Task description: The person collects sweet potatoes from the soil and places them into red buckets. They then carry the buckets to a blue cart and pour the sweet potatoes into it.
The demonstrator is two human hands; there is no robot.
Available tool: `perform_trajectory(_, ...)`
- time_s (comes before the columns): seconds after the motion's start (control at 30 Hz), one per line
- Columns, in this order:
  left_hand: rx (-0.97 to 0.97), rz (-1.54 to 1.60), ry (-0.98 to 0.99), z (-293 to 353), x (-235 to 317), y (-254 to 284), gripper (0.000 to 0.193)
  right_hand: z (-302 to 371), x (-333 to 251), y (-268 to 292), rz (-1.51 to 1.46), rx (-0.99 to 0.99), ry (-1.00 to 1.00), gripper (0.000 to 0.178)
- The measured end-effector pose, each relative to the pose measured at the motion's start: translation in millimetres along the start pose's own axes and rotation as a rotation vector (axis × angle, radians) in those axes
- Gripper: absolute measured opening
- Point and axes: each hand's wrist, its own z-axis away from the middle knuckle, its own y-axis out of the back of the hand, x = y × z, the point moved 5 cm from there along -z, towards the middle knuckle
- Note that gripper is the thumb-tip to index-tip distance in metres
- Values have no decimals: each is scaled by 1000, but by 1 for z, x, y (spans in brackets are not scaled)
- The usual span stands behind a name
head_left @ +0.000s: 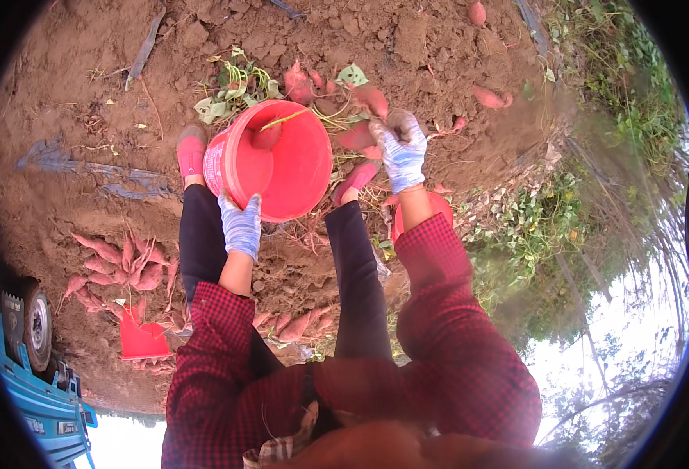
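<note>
My left hand [240, 224], in a blue-and-white knit glove, grips the near rim of a red plastic bucket [301, 168] tilted on the soil between my feet. One pinkish sweet potato [266, 137] lies inside the bucket with a green stem across it. My right hand [401, 148], gloved the same way, is closed on a sweet potato [358, 137] in a cluster of sweet potatoes [372, 98] just right of the bucket. My red-checked sleeves and dark trousers fill the lower middle.
A pile of sweet potatoes [118, 266] lies on the dirt at left beside a red scoop-like thing [141, 341]. A blue vehicle with a wheel [37, 328] stands at the far left. A second red bucket [440, 206] shows behind my right forearm. Green vines [532, 227] border the right.
</note>
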Motion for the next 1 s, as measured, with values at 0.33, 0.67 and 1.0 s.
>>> perform_trajectory(0.33,12,138,65,-9,-11,17,75,82,42,-99,-163,-243,-340,11)
perform_trajectory(0.67,-36,143,2,-8,-17,9,75,76,114,-135,219,-525,-528,40)
perform_trajectory(1.0,-97,255,76,2,-16,8,78,98,179,-268,541,-791,-736,81)
